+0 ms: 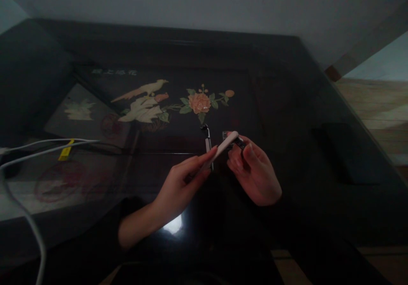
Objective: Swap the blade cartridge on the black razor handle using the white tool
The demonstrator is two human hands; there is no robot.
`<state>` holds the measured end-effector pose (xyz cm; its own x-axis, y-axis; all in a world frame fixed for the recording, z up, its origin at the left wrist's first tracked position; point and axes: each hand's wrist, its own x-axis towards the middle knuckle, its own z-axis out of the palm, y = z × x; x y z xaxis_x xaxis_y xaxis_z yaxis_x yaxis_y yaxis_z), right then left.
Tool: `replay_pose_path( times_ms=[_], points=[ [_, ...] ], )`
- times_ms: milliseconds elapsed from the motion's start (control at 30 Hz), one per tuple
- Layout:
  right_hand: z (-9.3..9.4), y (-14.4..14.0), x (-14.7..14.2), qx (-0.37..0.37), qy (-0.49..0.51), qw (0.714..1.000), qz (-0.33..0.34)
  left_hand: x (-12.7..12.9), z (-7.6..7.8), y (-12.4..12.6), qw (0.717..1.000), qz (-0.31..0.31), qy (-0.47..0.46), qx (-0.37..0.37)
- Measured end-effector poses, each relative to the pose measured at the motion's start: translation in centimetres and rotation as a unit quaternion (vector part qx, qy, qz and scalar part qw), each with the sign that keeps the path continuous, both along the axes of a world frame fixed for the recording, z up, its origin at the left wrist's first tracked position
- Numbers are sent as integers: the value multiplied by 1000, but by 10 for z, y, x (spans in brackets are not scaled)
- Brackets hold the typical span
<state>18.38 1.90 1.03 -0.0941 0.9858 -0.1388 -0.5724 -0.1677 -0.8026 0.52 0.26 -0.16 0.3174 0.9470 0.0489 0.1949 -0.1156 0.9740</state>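
Observation:
My left hand (185, 180) is closed on a pale, slim, flat-sided bar (227, 143), with the thumb below and the fingers above. The bar slants up to the right over the dark glossy table. At its upper end is a small dark part (238, 142), which my right hand (253, 170) pinches between thumb and fingers. Its shape is partly hidden by those fingers, and the dim light hides what kind of thing it is. Below and to the left, a white and black shape (208, 142) shows on the table, apparently a reflection of the bar.
Flower and bird decoration (199, 103) covers the middle of the table (280, 106). White cables (24, 210) with a yellow tag (66, 150) run along the left. A dark flat rectangular object (347, 153) lies at the right. Beyond the right edge is a wooden floor (376, 110).

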Motion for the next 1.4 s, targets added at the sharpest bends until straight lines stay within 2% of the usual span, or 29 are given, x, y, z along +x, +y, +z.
replay_pose_path(
  times_ms=[200,467,833,1400],
  points=[
    [0,1,-1,0,-2,1000,-10,2,3,-2,999,-2,-16,-32],
    [-1,1,0,-19,-4,1000,-11,0,3,-3,999,-47,1,-6],
    [-2,1,1,-15,-19,1000,2,0,4,-3,998,-32,-25,-38],
    [-2,0,-1,-28,0,1000,5,0,-1,-1,999,-32,23,36]
  ],
)
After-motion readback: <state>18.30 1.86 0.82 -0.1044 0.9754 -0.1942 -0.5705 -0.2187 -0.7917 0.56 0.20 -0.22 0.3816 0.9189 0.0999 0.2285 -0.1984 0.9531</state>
